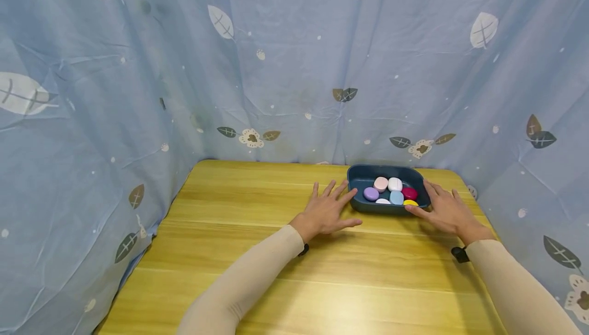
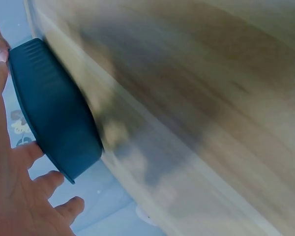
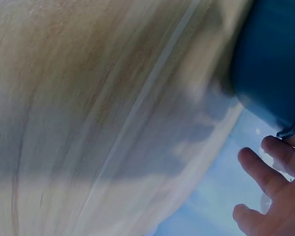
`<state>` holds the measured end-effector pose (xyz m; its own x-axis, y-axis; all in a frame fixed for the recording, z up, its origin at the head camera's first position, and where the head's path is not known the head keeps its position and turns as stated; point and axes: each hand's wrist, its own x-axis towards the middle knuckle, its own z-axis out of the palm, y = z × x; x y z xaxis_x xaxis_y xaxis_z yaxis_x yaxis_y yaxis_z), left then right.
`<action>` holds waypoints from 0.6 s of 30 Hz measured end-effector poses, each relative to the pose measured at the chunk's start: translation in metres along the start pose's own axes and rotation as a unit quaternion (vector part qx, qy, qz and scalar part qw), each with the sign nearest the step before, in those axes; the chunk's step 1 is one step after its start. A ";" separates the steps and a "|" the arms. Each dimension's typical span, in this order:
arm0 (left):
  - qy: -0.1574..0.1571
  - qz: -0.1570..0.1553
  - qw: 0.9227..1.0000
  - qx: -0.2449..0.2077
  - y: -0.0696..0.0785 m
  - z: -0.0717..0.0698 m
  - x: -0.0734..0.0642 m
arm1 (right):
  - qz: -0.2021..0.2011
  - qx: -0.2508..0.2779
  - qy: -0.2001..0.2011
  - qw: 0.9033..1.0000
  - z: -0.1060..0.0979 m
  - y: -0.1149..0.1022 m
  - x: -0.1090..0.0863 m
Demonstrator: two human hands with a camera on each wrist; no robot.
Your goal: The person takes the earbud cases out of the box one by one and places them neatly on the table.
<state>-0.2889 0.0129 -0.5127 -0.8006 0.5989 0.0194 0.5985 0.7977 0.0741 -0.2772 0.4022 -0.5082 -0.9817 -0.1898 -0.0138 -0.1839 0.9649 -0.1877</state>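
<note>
1. The dark blue tray (image 1: 379, 208) is at the far right part of the bench (image 1: 257, 253), which spreads out in front of it and to its left.
2. Inside the tray, a purple piece (image 1: 371, 194) lies toward the left end; a pink piece (image 1: 381, 184) and a white piece (image 1: 394, 184) sit side by side toward the far wall.
3. A light blue piece (image 1: 397, 198) lies nearer the tray's front, with a crimson piece (image 1: 409, 194) to its right. A yellow piece (image 1: 411, 203) and a pale piece (image 1: 383, 201) are partly hidden by the front wall.
4. The left hand (image 1: 324, 212) is at the tray's left end, its fingers spread wide and gripping nothing; one fingertip reaches the rim.
5. The right hand (image 1: 448, 212) is at the tray's right end, its fingers extended and apart, touching the rim without curling round it; its thumb lies by the front corner.
6. Blue patterned cloth (image 1: 294, 69) hangs behind the tray.
</note>
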 end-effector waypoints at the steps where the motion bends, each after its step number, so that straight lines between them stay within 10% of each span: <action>1: 0.000 -0.001 1.000 0.001 0.000 0.000 0.000 | 0.003 0.003 -0.002 1.000 -0.001 0.000 0.000; 18: -0.003 -0.011 1.000 -0.019 -0.010 -0.009 -0.018 | -0.003 0.053 -0.015 0.998 -0.005 -0.021 0.003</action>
<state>-0.2813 -0.0064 -0.5051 -0.8135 0.5815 0.0110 0.5788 0.8076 0.1131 -0.2771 0.3827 -0.4994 -0.9784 -0.2024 -0.0412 -0.1820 0.9392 -0.2913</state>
